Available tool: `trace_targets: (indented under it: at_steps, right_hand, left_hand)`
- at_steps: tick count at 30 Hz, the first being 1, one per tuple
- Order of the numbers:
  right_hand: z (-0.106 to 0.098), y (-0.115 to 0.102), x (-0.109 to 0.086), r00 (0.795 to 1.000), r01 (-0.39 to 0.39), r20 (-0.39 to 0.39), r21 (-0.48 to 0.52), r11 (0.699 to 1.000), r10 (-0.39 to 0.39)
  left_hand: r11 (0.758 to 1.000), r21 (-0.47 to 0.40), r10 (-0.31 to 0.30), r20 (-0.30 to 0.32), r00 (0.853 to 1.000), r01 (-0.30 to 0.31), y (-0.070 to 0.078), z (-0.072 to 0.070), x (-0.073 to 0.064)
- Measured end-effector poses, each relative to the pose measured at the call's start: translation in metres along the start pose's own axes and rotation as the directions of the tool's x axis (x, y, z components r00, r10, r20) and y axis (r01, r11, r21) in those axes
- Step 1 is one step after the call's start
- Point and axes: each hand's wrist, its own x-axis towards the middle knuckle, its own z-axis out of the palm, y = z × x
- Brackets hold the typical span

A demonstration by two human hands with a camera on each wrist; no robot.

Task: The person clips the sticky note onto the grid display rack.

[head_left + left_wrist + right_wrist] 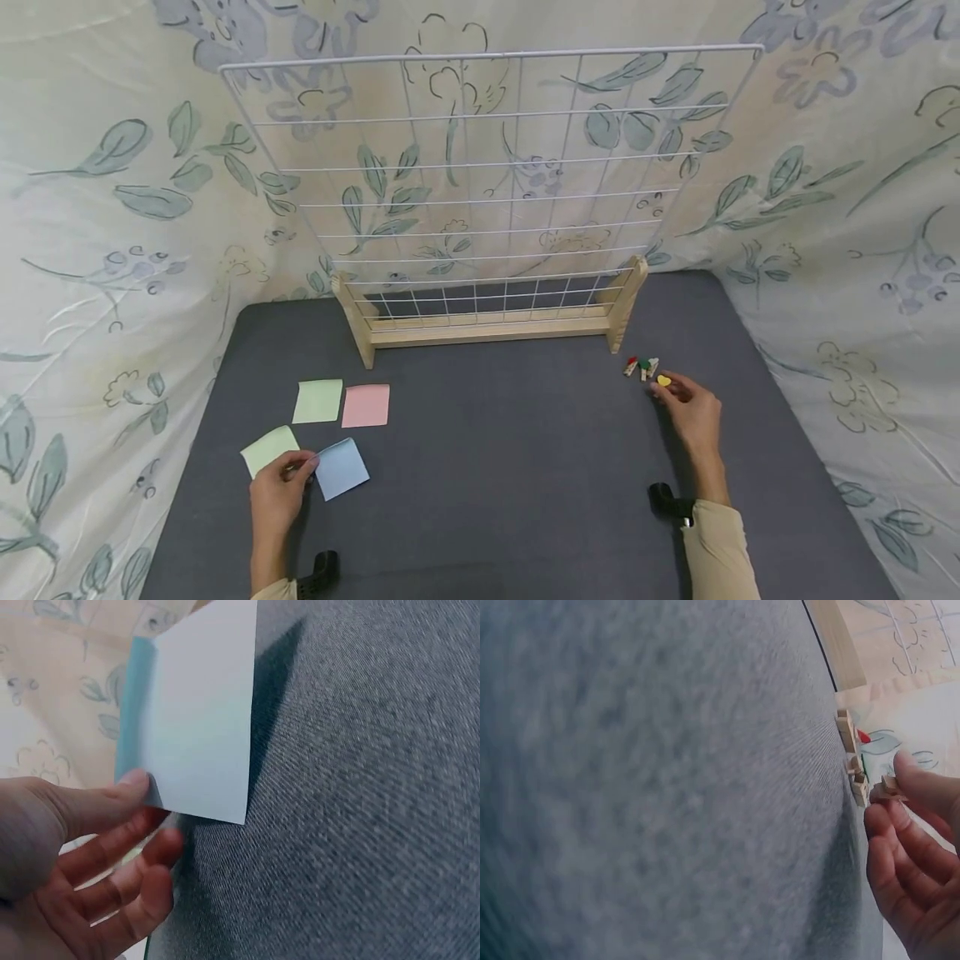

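Observation:
Between thumb and fingers, my left hand (277, 492) pinches a corner of a blue sticky note (342, 469). In the left wrist view the blue note (201, 720) is tilted up off the cloth, with a darker strip along one edge. A green note (271, 448) lies partly behind that hand. Another green note (317, 402) and a pink note (366, 406) lie side by side farther back. At the right, my right hand (692, 412) pinches a small wooden clothespin (886, 789) with a yellow heart (663, 381). Beside it lie several small clothespins (642, 367) with red, green and white tops.
A white wire grid (487, 200) stands upright in a wooden base (491, 332) at the back of the dark cloth-covered table (510, 500). Floral fabric (112, 250) hangs behind and at both sides.

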Motion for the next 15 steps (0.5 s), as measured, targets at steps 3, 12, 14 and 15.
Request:
trace_targets:
  at_steps: [3, 12, 14, 15]
  right_hand:
    - [0.0, -0.005, 0.0, 1.0, 0.004, 0.017, 0.045, 0.999, -0.005]
    - [0.004, -0.022, -0.001, 0.998, -0.014, 0.063, 0.073, 0.997, 0.009]
    - [0.005, -0.027, -0.002, 0.997, 0.001, 0.076, 0.061, 0.998, -0.006]
    - [0.005, -0.029, -0.002, 0.997, 0.009, 0.082, 0.057, 0.998, -0.013]
  left_hand:
    - [0.998, -0.066, -0.016, 0.041, 0.999, 0.019, 0.002, 0.001, 0.001]
    - [0.972, -0.231, -0.004, 0.124, 0.992, 0.033, 0.008, 0.012, 0.006]
    - [0.963, -0.268, -0.003, 0.139, 0.99, 0.041, 0.01, 0.015, 0.007]
    - [0.956, -0.288, -0.007, 0.148, 0.989, 0.049, 0.01, 0.016, 0.007]
